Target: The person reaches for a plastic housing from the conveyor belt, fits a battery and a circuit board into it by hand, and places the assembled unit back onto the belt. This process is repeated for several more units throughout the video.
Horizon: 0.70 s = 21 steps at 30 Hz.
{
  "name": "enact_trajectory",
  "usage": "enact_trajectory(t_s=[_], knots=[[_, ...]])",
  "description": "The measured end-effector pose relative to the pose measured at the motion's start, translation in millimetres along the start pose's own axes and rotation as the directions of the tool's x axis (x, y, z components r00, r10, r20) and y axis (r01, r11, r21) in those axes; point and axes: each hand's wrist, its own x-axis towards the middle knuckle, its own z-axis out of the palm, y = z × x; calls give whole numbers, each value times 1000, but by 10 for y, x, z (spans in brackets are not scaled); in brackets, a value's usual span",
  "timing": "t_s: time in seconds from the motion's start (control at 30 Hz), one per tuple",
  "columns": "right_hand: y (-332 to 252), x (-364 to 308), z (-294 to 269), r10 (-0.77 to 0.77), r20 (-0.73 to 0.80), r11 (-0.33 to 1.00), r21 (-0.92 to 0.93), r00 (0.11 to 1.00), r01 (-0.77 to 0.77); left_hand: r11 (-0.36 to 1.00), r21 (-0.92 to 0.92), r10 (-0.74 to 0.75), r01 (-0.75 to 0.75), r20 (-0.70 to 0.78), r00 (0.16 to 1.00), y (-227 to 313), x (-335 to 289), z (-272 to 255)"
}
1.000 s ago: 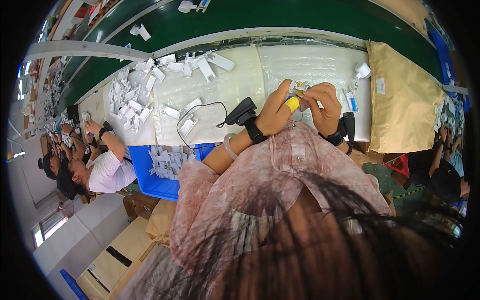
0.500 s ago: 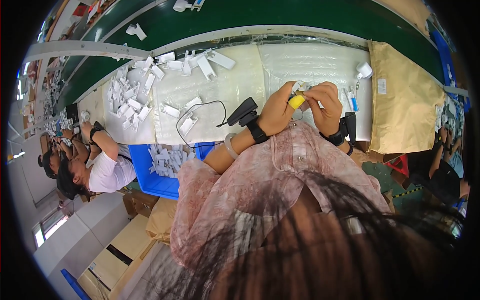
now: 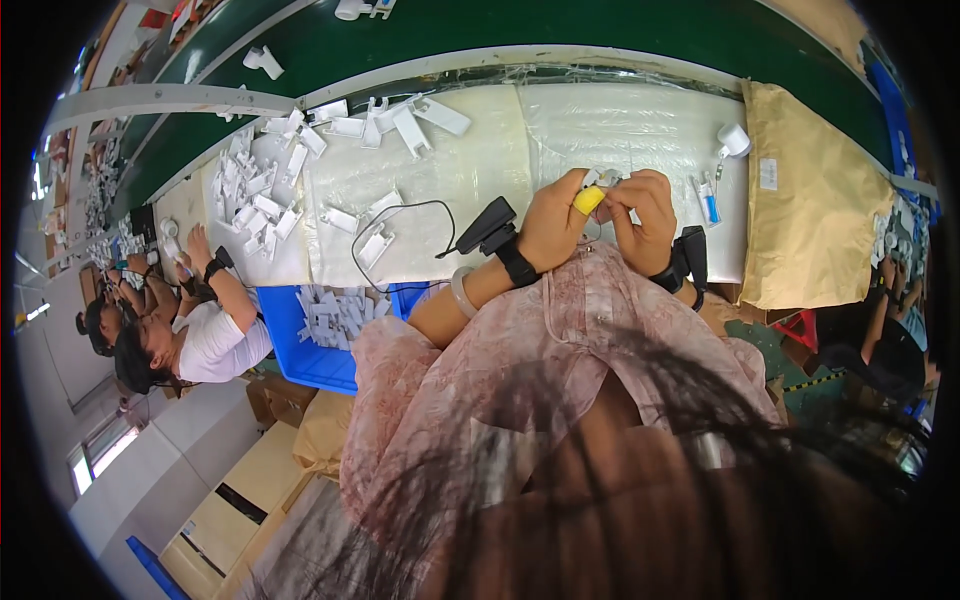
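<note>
My left hand and my right hand meet over the near edge of the padded worktop, in front of my chest. Between their closed fingertips is a small white plastic part, partly covered by the fingers. Something yellow, perhaps a wrap, sits at my left thumb. Right of my hands lie a white and blue piece and a white round-headed part. Loose white plastic housings are spread to the left.
A heap of white parts covers the worktop's left. A blue bin of white pieces stands below the near edge. Brown paper drapes the right end. Beyond runs a green conveyor. A black cable loops near my left wrist; a co-worker sits left.
My right fingers have shifted slightly around the small white part, and its hand sits a little further left. The co-worker's hand at the left has moved over the worktop.
</note>
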Motion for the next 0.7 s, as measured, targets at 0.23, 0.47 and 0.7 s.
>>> enact_trajectory(t_s=[0.23, 0.47, 0.7], knots=[[284, -56, -18, 68, 120, 989, -136, 990, -51, 987, 46, -156, 151, 128, 980, -374, 443, -240], [1312, -915, -611, 454, -54, 779, -460, 889, -426, 959, -265, -121, 96, -77, 990, -1052, 1663, -1149], [1662, -1403, -834, 648, -198, 363, -769, 736, -526, 944, 236, -99, 231, -467, 879, -1920, 1835, -1314]])
